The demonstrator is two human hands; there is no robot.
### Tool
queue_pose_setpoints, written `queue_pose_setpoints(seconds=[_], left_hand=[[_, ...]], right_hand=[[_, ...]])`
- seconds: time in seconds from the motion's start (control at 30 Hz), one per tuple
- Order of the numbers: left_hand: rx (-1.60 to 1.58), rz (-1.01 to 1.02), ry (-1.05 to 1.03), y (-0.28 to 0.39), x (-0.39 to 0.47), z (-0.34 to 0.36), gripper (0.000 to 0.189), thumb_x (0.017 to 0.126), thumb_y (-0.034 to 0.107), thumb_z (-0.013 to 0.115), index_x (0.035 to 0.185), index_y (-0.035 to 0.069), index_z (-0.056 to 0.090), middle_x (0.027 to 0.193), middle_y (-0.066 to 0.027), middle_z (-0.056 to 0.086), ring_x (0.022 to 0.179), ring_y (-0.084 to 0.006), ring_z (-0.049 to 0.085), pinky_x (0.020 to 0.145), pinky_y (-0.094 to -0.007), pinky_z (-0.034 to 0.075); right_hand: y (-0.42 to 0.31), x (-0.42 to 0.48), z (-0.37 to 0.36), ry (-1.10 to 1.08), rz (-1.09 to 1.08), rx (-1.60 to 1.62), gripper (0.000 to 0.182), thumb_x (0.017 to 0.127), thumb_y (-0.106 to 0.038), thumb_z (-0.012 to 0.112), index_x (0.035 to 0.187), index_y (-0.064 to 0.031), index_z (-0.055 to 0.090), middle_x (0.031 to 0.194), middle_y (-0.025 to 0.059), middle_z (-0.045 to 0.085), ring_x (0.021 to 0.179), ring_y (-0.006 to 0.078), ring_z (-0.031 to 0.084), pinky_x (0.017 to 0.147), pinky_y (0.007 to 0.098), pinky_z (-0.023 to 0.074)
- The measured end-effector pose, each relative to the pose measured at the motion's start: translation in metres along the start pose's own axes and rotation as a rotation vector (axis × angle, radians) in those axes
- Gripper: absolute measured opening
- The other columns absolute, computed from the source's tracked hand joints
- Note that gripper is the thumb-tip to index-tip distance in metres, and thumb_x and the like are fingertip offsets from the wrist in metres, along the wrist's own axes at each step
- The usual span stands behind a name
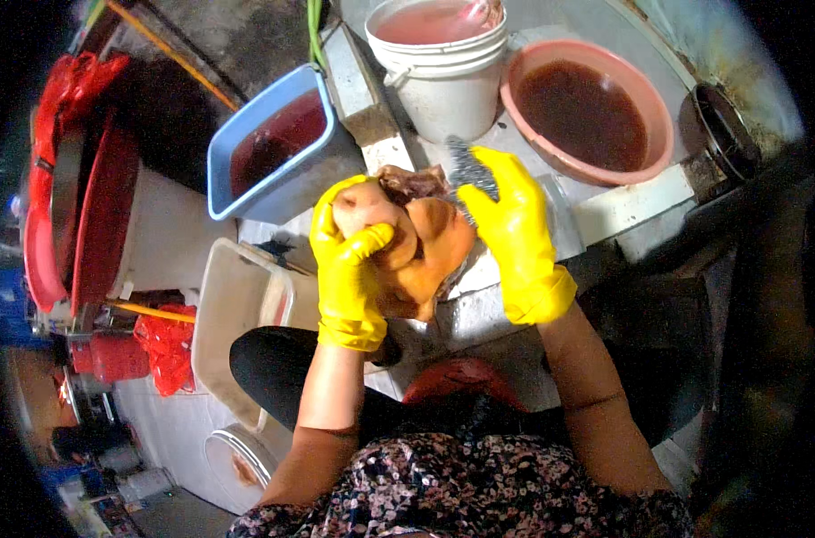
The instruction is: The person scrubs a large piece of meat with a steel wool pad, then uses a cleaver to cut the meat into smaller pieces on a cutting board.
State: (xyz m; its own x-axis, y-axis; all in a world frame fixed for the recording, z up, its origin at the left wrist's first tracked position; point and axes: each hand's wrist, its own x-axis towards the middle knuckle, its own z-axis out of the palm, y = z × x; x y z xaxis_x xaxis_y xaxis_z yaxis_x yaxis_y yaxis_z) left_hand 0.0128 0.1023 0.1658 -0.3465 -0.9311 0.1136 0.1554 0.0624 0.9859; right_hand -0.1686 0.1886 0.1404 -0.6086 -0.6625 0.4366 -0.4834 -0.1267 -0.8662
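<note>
My left hand (353, 259), in a yellow rubber glove, grips a piece of raw meat with skin (437, 252), which looks like part of a pig's head with the snout at the upper left. The thumb presses on the pale snout. My right hand (511, 218), in a matching glove, holds a grey metal scouring pad (473, 171) between thumb and fingers, close to the meat's right edge. Dark reddish flesh shows at the top of the piece. Whether the pad touches the skin I cannot tell.
Ahead stand a blue tub (289, 181) of red liquid, a white bucket (441, 94) of pinkish liquid and a pink basin (659, 128) of dark liquid. A beige plastic bin (212, 323) and a white bucket (236, 457) are at the left. A drain opening (723, 131) lies at the right.
</note>
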Motion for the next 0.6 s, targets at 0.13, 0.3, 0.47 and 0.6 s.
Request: queue_pose_setpoints(seconds=[0.13, 0.3, 0.47, 0.6], left_hand=[[-0.105, -0.054, -0.059, -0.003, 0.004, -0.006, 0.057, 0.065, 0.002, 0.071, 0.122, 0.003, 0.064, 0.117, -0.0062, 0.063, 0.110, -0.0206, 0.058, 0.099, -0.0329, 0.047], [-0.232, -0.085, -0.149, 0.000, 0.004, -0.011, 0.063, 0.063, 0.003, 0.072, 0.126, 0.004, 0.062, 0.118, -0.0066, 0.063, 0.109, -0.0216, 0.060, 0.099, -0.0333, 0.048], [-0.197, -0.218, -0.191, 0.003, -0.001, -0.015, 0.074, 0.065, 0.006, 0.077, 0.135, 0.003, 0.055, 0.127, -0.0081, 0.059, 0.114, -0.0213, 0.058, 0.101, -0.0335, 0.047], [0.064, 0.122, -0.362, -0.017, 0.005, -0.024, 0.098, 0.059, 0.015, 0.096, 0.143, 0.003, 0.047, 0.135, -0.0091, 0.054, 0.127, -0.0234, 0.050, 0.108, -0.0372, 0.042]], right_hand=[[-0.018, -0.005, 0.012, -0.227, -0.246, 0.017, 0.041, 0.080, -0.003, 0.071, 0.121, -0.0037, 0.067, 0.114, 0.0192, 0.069, 0.108, 0.0401, 0.065, 0.094, 0.0429, 0.0534], [0.015, -0.002, -0.010, -0.167, -0.105, -0.117, 0.042, 0.082, -0.002, 0.069, 0.124, -0.0045, 0.067, 0.113, 0.0199, 0.069, 0.107, 0.0399, 0.065, 0.092, 0.0437, 0.0533], [-0.029, 0.010, 0.005, -0.342, -0.296, 0.084, 0.041, 0.084, -0.003, 0.070, 0.125, -0.0023, 0.066, 0.113, 0.0201, 0.068, 0.107, 0.0394, 0.065, 0.092, 0.0425, 0.0535], [-0.032, 0.014, 0.017, -0.438, -0.261, 0.219, 0.043, 0.084, -0.002, 0.069, 0.126, -0.0023, 0.065, 0.113, 0.0202, 0.068, 0.105, 0.0405, 0.065, 0.090, 0.0429, 0.0537]])
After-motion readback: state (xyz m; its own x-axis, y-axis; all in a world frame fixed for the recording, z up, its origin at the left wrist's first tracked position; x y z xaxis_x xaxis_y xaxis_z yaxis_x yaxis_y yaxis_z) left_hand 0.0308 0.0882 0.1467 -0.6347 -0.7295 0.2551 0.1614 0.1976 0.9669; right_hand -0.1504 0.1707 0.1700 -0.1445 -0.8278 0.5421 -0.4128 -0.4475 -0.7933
